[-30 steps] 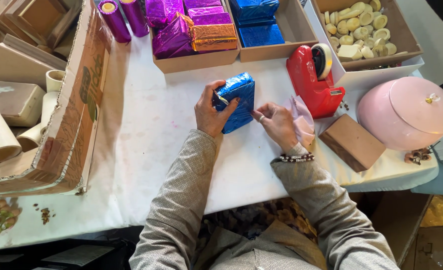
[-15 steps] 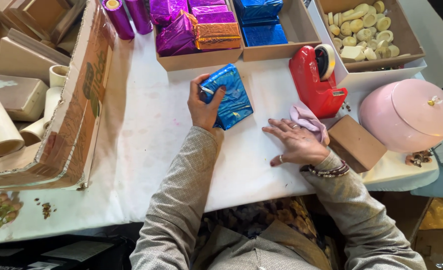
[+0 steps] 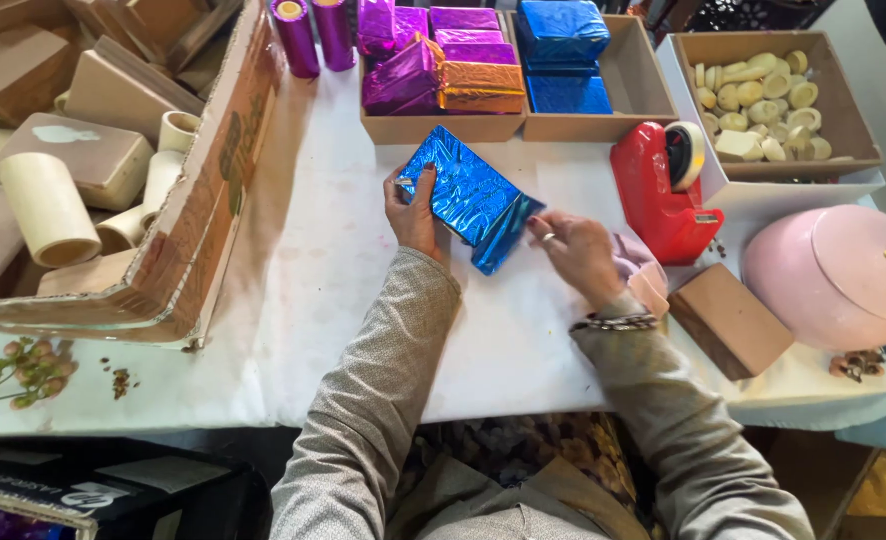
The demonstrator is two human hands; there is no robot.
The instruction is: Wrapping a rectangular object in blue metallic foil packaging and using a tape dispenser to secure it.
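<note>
A flat block wrapped in shiny blue foil (image 3: 471,196) is held tilted just above the white table (image 3: 323,300). My left hand (image 3: 413,212) grips its left edge, thumb on top. At the block's lower right corner my right hand (image 3: 575,252) pinches the foil fold; a ring shows on one finger and a beaded bracelet on the wrist. A red tape dispenser (image 3: 663,195) stands just right of my right hand.
Cardboard trays at the back hold purple, orange and blue wrapped blocks (image 3: 483,60). A white box of pale round pieces (image 3: 758,95) is at back right. A pink lidded container (image 3: 843,275) and brown block (image 3: 728,320) lie right. A big carton (image 3: 113,200) of unwrapped blocks fills the left.
My right hand, which lay flat on the table half a second ago, has come back to the blue block's corner. The block has been turned and tilted in my left hand.
</note>
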